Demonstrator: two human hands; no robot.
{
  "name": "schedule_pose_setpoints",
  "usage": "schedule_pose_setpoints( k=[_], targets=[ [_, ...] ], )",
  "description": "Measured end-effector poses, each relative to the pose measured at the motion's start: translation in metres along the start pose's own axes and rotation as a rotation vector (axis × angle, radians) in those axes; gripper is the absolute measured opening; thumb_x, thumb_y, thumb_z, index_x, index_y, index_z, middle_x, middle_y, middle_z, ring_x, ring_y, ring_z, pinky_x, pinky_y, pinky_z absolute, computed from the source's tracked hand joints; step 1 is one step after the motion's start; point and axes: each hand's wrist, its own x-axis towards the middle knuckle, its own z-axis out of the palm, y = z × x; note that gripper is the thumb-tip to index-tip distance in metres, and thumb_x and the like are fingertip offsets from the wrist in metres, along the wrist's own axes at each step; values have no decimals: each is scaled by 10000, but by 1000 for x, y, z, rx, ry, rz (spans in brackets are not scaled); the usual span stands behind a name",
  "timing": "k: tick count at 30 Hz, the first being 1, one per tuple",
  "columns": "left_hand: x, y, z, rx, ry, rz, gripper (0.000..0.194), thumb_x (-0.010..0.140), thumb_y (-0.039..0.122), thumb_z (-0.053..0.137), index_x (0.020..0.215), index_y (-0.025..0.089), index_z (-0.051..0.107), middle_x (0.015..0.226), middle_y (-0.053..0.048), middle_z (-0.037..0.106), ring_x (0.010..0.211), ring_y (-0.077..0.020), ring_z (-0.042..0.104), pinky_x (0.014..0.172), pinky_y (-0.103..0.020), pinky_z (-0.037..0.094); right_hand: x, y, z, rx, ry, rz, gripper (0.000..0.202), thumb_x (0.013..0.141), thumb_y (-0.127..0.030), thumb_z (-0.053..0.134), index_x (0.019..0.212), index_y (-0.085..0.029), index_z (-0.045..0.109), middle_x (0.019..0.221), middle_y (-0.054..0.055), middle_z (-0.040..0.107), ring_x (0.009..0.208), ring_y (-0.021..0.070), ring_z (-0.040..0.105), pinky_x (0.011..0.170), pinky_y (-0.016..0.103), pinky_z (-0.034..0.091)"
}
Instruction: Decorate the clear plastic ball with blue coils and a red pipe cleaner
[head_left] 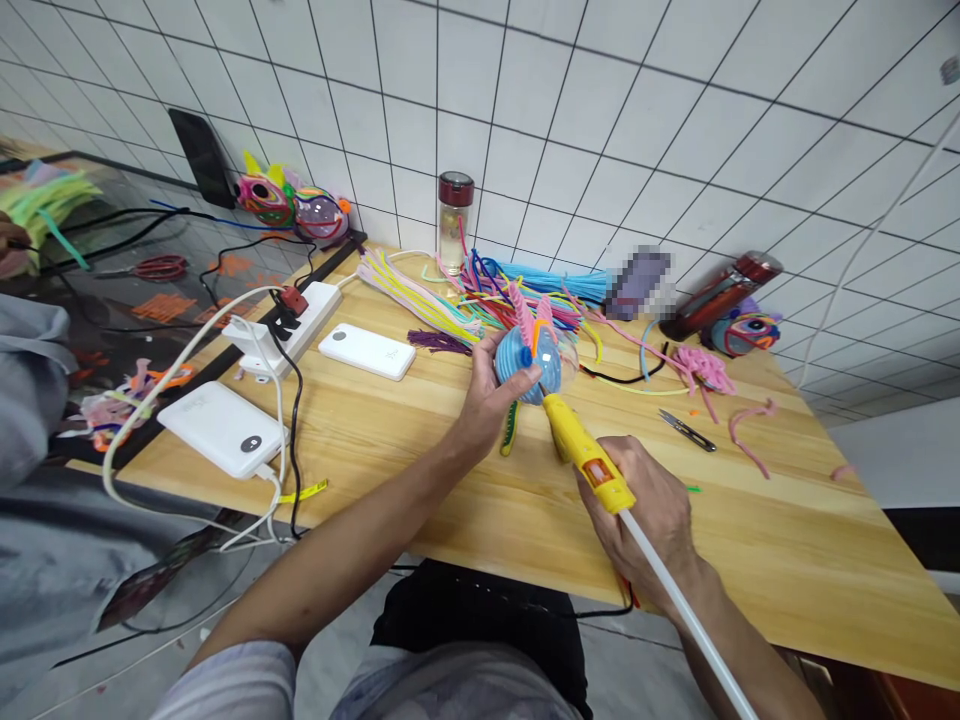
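My left hand point(491, 395) is closed around a clear plastic ball craft point(551, 362) partly wrapped in blue pipe cleaner, with pink and orange pieces standing up on top. In my right hand point(645, 495) is a yellow glue gun point(589, 455), a long white glue stick coming out of its back end. The nozzle points at the ball, close to my left thumb; whether it touches cannot be made out. Behind the ball lies a heap of coloured pipe cleaners point(487, 300). A green and yellow strip point(510, 430) lies just below my left hand.
White power banks point(367, 351) and a power strip point(307, 315) with cables lie to the left. Small scissors point(688, 430) and a pink pipe cleaner bundle point(705, 368) are on the right. A glass bottle point(454, 222) stands by the tiled wall. Another person's sleeve point(34, 370) shows at far left.
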Motion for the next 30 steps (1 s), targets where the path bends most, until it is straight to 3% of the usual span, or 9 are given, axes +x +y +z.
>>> schedule_pose_setpoints(
  k=[11,30],
  targets=[
    [1,2,2,-21,20,-35,698,765,472,922,1309,276,532,1305,-49,668,1321,-260,624,1079,-382,533,-2,1,0,2,-15,5,112,1012,-113,591,1078,-203,578,839,31,680,698,184,656,663,295,509],
    [-1,15,11,-121,94,-145,663,711,408,930,1238,280,550,1315,-40,631,1328,-268,609,1134,-451,517,-7,2,1,20,-12,8,120,1009,-121,591,1098,-200,590,855,46,698,705,197,671,664,305,526]
  ],
)
